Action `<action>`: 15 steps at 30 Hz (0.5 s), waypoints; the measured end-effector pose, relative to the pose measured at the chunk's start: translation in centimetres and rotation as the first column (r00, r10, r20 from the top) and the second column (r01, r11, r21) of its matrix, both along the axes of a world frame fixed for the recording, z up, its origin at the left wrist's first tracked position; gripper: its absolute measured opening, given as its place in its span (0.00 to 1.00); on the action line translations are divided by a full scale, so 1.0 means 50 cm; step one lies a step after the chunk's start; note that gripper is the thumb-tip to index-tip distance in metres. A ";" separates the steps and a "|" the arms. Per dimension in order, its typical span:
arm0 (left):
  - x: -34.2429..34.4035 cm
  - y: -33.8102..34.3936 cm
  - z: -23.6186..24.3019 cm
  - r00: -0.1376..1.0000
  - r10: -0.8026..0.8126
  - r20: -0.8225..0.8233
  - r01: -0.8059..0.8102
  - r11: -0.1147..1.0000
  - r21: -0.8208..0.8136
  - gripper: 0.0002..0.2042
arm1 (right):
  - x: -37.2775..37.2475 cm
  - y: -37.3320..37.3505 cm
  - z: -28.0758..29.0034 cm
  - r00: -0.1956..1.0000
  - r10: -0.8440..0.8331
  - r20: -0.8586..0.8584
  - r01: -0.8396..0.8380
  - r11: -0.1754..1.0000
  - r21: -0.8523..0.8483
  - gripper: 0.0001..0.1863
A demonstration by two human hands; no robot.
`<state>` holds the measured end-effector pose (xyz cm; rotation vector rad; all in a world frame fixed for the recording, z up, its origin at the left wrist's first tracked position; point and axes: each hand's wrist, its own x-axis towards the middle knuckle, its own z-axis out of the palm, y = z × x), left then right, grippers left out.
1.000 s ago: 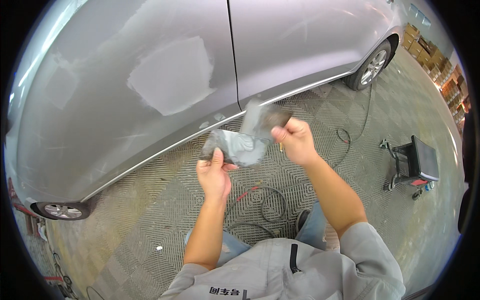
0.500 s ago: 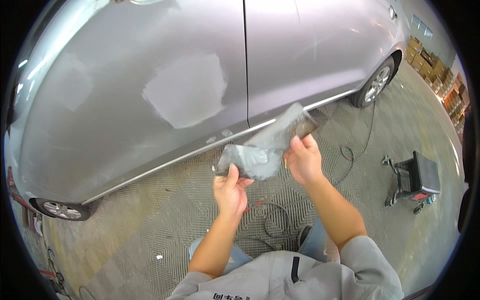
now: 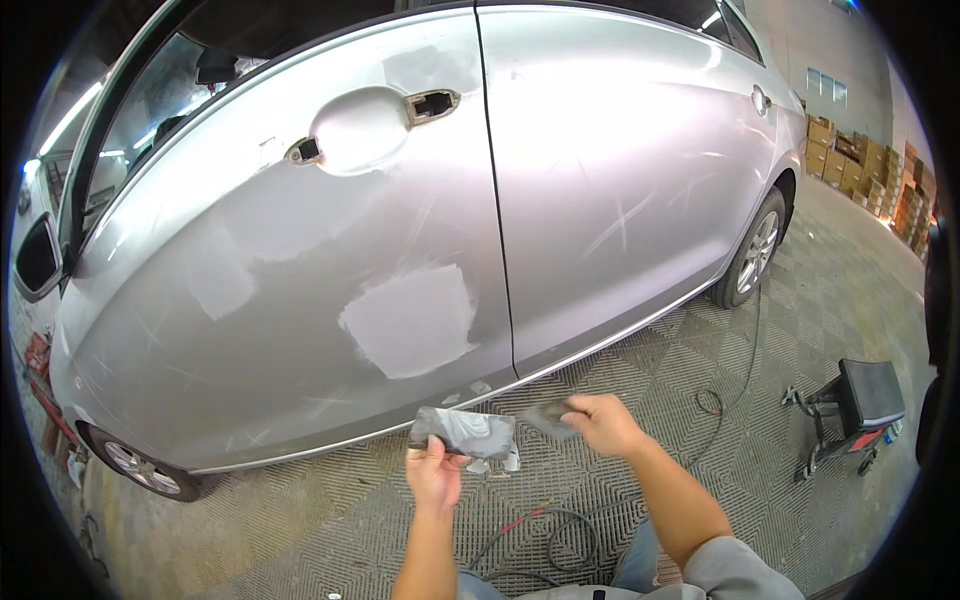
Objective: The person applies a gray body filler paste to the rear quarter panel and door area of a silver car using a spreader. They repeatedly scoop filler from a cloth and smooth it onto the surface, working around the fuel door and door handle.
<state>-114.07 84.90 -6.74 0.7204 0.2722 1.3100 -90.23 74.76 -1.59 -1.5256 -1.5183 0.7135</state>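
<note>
My left hand (image 3: 433, 478) grips a flat, dark-edged putty spreader (image 3: 468, 432) smeared with light grey paste, thumb on top. Beside it, my right hand (image 3: 604, 424) pinches a second, darker spreader (image 3: 545, 417), slightly blurred, its tip close to the first one. Both are held low in front of a silver car door (image 3: 270, 330). On that door lies a pale grey patch of filler (image 3: 415, 322), above and left of my hands and not touched by them. Fainter sanded areas show further up the panel.
A black wheeled stool (image 3: 868, 395) stands at the right. A dark hose (image 3: 590, 545) coils on the ribbed floor mat near my legs, and another cable runs by the rear wheel (image 3: 755, 248). Cardboard boxes (image 3: 850, 165) are stacked at the far right.
My view has tilted up, bringing the door handle openings and windows in. The two spreaders, overlapping before, have drawn apart; the right one has swung lower and flatter.
</note>
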 end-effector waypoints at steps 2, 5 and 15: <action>-0.014 0.007 -0.002 0.996 0.010 -0.091 0.003 0.990 0.140 0.07 | 0.018 0.014 -0.021 0.804 -0.003 -0.595 -0.030 0.998 -0.047 0.16; -0.015 0.002 -0.009 0.927 0.054 -0.370 0.076 0.941 0.329 0.05 | 0.031 0.016 -0.060 0.635 -0.066 -0.769 -0.309 0.891 -0.332 0.18; 0.041 -0.029 -0.045 0.913 -0.408 -0.009 0.405 0.908 -0.108 0.10 | 0.011 0.046 -0.076 0.465 -0.189 -0.865 0.151 0.980 -0.133 0.17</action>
